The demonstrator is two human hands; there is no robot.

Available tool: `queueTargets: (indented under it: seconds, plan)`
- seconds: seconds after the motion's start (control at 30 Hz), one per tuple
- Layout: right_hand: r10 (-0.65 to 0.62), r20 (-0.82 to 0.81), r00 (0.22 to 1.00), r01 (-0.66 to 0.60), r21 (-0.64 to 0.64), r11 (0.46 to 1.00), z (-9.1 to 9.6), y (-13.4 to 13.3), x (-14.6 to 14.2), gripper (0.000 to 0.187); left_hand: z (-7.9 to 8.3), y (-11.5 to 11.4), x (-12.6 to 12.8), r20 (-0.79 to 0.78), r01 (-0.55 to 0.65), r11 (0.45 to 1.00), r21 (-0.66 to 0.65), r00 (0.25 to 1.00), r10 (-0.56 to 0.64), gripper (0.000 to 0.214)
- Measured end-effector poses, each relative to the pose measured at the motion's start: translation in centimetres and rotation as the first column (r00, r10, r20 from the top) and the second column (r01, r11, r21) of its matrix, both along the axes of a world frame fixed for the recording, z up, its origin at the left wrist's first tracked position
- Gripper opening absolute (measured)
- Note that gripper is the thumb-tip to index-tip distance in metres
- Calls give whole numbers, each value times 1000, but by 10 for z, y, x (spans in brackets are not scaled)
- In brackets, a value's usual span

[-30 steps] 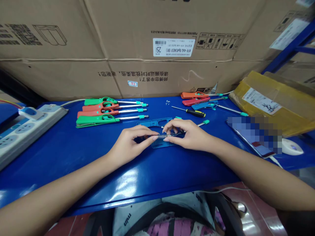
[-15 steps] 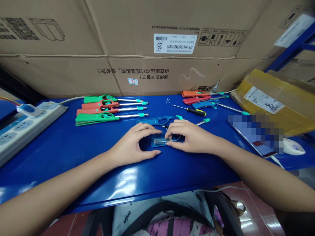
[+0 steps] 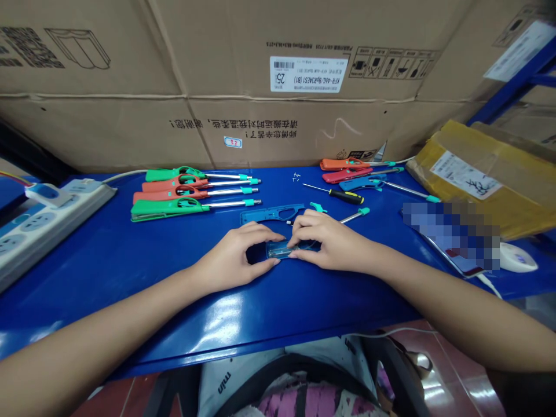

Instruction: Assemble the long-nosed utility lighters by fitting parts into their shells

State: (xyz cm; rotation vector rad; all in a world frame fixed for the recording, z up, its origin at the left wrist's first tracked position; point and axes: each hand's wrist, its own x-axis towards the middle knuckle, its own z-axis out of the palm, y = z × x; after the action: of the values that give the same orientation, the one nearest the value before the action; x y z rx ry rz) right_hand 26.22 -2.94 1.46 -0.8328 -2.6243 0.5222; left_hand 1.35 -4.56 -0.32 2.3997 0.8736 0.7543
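While my right hand (image 3: pixel 334 240) pinches the clear piece (image 3: pixel 280 253), my left hand (image 3: pixel 230 253) is wide.
At frame centre, I should press it level into the blue shell (image 3: pixel 273 244).

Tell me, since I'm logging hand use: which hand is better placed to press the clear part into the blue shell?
Probably the right hand: its fingertips are at the clear part in the blue shell. The left hand stands open around the shell's left end, apparently gripping nothing.
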Motion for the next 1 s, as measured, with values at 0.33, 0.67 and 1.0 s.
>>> queueTargets:
  seconds: [0.33,0.67,1.0]
  plan:
    - [-6,-5,1000,6,0,1000,7,7,8,32,2,1,1,4,-23,999,-48,1000,23,24]
    - [-94,237,967,98,-6,995,38,28,52,14,6,-1,0,-14,5,998,63,1000,-4,27]
    - [-139,337,931,152,-11,988,33,25,55,13,2,7,-5,-15,86,988,129,996,-85,24]
